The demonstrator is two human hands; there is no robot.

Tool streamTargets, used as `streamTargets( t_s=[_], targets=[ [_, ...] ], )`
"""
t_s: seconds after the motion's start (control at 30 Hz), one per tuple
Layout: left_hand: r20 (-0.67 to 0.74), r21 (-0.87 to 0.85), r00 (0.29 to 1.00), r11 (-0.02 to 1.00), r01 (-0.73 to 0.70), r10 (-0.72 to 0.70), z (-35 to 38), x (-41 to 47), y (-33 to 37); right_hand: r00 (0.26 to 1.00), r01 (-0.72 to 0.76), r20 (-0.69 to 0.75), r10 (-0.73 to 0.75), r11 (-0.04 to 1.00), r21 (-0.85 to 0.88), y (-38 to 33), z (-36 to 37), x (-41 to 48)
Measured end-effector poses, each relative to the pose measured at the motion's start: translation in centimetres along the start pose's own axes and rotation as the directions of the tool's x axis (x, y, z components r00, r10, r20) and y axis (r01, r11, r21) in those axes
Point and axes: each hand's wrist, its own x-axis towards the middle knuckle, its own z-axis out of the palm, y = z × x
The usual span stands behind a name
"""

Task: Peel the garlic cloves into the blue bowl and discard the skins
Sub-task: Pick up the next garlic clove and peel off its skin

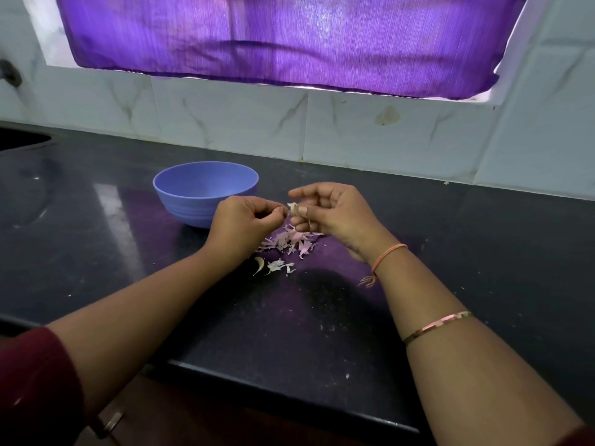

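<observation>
Now clove (293, 208) btwn L-hand (240, 225), R-hand (335, 214)

The plain blue bowl (183, 207) is sitting on a speckled black tabletop (289, 317); skins (289, 241) are showing pinkish-white; the purple curtain (289, 37) is glowing.

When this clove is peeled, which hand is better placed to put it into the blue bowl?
Probably the right hand: it already holds the garlic clove, while the left hand only pinches its skin. The blue bowl is nearer the left hand, yet close to both.
</observation>
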Motion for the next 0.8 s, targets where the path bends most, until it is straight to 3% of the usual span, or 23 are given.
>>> streamTargets(
  t_s=[0.1,0.43,0.8],
  targets=[
    [-0.030,-0.022,0.999,0.999,0.033,-0.033,-0.3,0.1,-0.1,0.999,0.034,-0.018,-0.032,0.998,0.060,-0.1,-0.3,0.1],
    [-0.042,-0.094,0.999,0.995,0.026,-0.030,-0.1,0.0,0.4,0.991,0.061,-0.114,-0.075,0.991,-0.123,0.7,0.0,0.6],
    [0.189,-0.293,0.971,0.936,0.196,-0.144,-0.1,1.2,1.5,0.970,0.101,-0.188,-0.154,0.959,-0.264,1.4,-0.3,1.1]
  ],
)
